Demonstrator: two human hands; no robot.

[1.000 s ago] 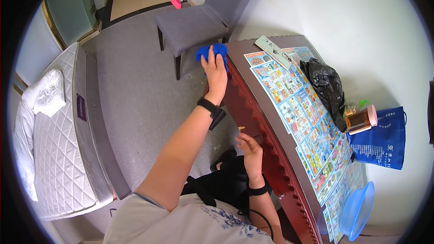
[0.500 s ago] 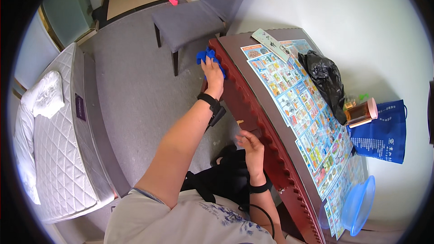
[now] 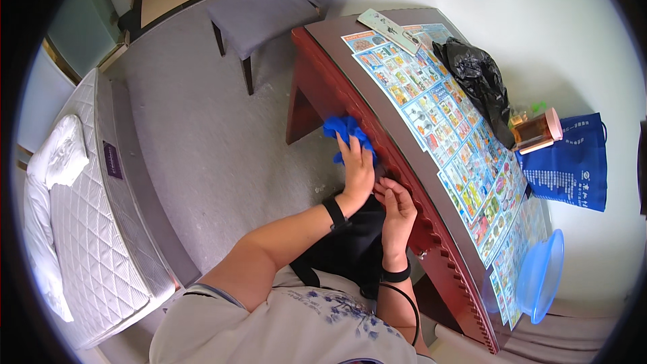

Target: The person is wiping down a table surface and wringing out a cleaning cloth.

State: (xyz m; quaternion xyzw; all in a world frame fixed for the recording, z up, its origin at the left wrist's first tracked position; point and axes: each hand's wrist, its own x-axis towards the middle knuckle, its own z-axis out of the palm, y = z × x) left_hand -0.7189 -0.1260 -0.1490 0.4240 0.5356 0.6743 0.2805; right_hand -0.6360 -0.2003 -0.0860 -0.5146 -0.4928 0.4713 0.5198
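Note:
My left hand [image 3: 358, 174] presses a crumpled blue cloth [image 3: 345, 133] against the scalloped front edge of a dark red desk [image 3: 403, 189], its fingers bent over the cloth. Close beside it, my right hand [image 3: 399, 216] is at the same edge, fingers curled in and thumb near them. Whether anything lies within those right fingers is hidden. Black bands circle both wrists.
On the desktop lie colourful printed sheets [image 3: 445, 135], a phone [image 3: 389, 29], a black plastic bag [image 3: 472, 71], a pink-lidded jar [image 3: 539, 131], a blue bag [image 3: 573, 168] and a blue basin [image 3: 541, 276]. A grey chair [image 3: 259, 17] stands beyond; a mattress [image 3: 101, 229] is at left.
My left hand has come nearer along the desk's front edge with the blue cloth, now beside my right hand. My right hand has shifted slightly right, and the view has shifted.

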